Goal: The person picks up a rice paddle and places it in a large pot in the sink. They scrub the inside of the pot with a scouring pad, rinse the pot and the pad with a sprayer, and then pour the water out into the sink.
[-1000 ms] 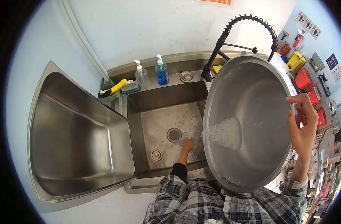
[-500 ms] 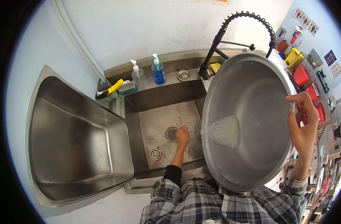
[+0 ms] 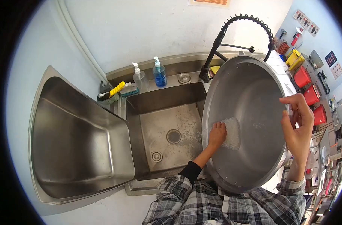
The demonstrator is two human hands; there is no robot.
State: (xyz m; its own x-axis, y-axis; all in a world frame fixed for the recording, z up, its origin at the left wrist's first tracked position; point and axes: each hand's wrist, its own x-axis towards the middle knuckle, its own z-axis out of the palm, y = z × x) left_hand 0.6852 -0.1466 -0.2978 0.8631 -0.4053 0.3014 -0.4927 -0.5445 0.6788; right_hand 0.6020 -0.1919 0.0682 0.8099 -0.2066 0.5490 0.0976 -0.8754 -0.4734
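A large grey metal basin (image 3: 259, 153) is tilted on its side, its mouth turned toward me and the sink. White grains that look like rice (image 3: 232, 139) lie in a patch low on its inner wall. My left hand (image 3: 218, 134) reaches over the near rim with curled fingers, right at the patch's left edge. Whatever it may hold is hidden. My right hand (image 3: 300, 122) grips the basin's right rim, thumb on the inside. Below and left of the basin lies the steel sink (image 3: 159, 120), with a drain (image 3: 173, 136) and wet specks on its floor.
A second steel tub (image 3: 77, 138) stands tilted at left. Behind the sink are a clear pump bottle (image 3: 140, 79), a blue soap bottle (image 3: 160, 75), a yellow-handled brush (image 3: 117, 88) and a black spring faucet (image 3: 216, 48). Red bins (image 3: 302, 77) stand farther right.
My left hand has moved right and slightly up, from above the sink floor into the basin at the grains. The right hand and the basin rim have shifted slightly left.
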